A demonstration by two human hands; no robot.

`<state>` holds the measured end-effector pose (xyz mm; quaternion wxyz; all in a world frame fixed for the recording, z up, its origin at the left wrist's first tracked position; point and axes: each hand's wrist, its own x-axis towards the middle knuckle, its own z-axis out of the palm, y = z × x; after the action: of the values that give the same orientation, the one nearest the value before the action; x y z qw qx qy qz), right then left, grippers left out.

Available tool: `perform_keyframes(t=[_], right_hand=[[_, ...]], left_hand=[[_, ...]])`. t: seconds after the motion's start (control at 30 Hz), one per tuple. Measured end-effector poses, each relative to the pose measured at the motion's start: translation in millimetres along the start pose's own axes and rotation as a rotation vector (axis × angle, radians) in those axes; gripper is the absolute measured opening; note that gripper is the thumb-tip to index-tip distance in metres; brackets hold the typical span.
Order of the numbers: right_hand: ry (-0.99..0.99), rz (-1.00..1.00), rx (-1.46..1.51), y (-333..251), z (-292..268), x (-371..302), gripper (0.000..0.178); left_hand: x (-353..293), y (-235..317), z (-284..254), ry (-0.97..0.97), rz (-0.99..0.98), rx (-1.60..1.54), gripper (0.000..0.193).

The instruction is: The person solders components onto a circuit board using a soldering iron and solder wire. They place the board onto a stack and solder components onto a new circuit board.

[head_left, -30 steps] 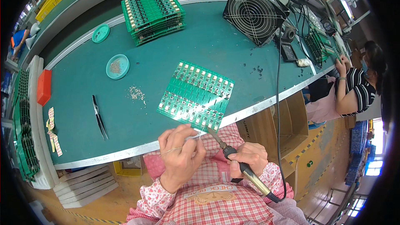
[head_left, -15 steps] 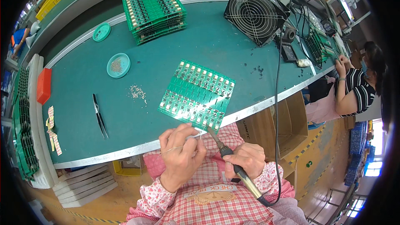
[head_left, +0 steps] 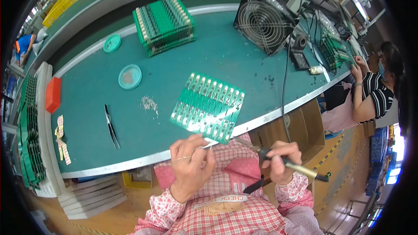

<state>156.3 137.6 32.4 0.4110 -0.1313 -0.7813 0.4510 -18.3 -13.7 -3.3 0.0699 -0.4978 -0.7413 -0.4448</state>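
A green circuit board panel (head_left: pixel 204 100) with rows of small parts lies on the bench, its near corner at the front edge. My left hand (head_left: pixel 191 165) is closed just in front of that edge, fingertips pinching a thin, pale solder wire (head_left: pixel 211 144) close to the panel. In my right hand (head_left: pixel 282 161) is a soldering iron (head_left: pixel 301 168) with a dark grip and a brass-coloured rear section. Its tip points left, beside the panel's near right corner and apart from it. Tweezers (head_left: pixel 111 126) rest on the mat to the left.
Small pale parts (head_left: pixel 149 104) lie loose left of the panel, near a round turquoise dish (head_left: pixel 130 77). Behind stand a stack of boards (head_left: pixel 164 26) and a black fan (head_left: pixel 265 24). The iron's cable (head_left: pixel 285 91) hangs at right. A co-worker (head_left: pixel 374 91) sits far right.
My right hand has drawn the soldering iron away from the panel's near edge to the right, and the iron now lies flatter. My left hand stays almost in place. The view has shifted slightly.
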Motion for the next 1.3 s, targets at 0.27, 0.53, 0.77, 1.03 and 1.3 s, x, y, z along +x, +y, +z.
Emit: perform_keyframes(t=[0.27,0.53,0.77,1.03,1.3], right_hand=[[0.5,0.03,-0.163,67,-65,109,0.017],[0.215,-0.177,-0.789,176,-158,184,0.015],[0.085,0.03,-0.672,134,-137,152,0.016],[-0.136,-0.104,-0.457,43,-29,19,0.025],[-0.47,-0.253,-0.482,10,10,6,0.026]], left_hand=[[-3,5,-8,0.102,-0.046,0.15,0.026],[-4,7,15,0.196,-0.069,0.071,0.02],[-5,8,7,0.163,-0.104,0.018,0.011],[5,25,3,-0.055,0.154,-0.135,0.013],[-1,5,-16,-0.166,0.187,-0.007,0.025]])
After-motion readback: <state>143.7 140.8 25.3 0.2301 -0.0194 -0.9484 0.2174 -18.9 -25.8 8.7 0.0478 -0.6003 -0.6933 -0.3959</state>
